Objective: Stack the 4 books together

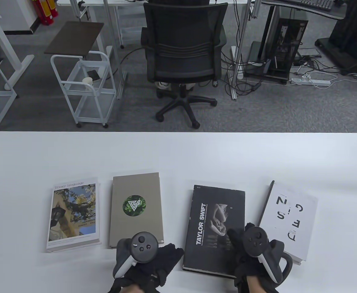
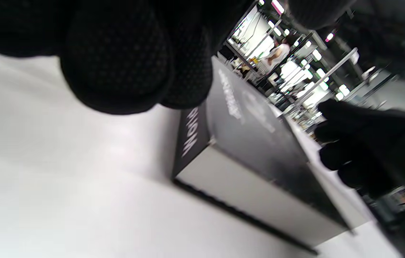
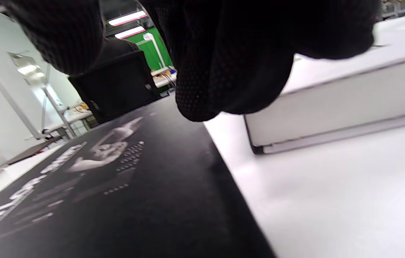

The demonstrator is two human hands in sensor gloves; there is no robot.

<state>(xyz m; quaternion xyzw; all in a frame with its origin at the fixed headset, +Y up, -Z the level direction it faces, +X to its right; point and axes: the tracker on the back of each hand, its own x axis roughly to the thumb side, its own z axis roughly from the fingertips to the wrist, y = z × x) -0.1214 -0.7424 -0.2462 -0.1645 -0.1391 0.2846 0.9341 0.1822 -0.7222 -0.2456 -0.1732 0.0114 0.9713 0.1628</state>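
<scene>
Four books lie flat in a row on the white table [image 1: 178,152]: a flower-photo book [image 1: 73,213], a grey-tan book with a green round logo [image 1: 135,210], a black Taylor Swift book [image 1: 216,219] and a white lettered book [image 1: 291,219]. My left hand [image 1: 166,256] is open and empty at the front, between the grey-tan and black books. My right hand [image 1: 240,241] is open over the black book's near right corner. In the right wrist view its fingers [image 3: 223,71] hang just above the black cover [image 3: 116,200], beside the white book [image 3: 331,107]. The left wrist view shows the black book's near corner [image 2: 252,136].
Beyond the table's far edge stand a black office chair [image 1: 183,52] and a white wire cart [image 1: 83,88] on the floor. Bare tabletop lies behind the row of books and at both ends.
</scene>
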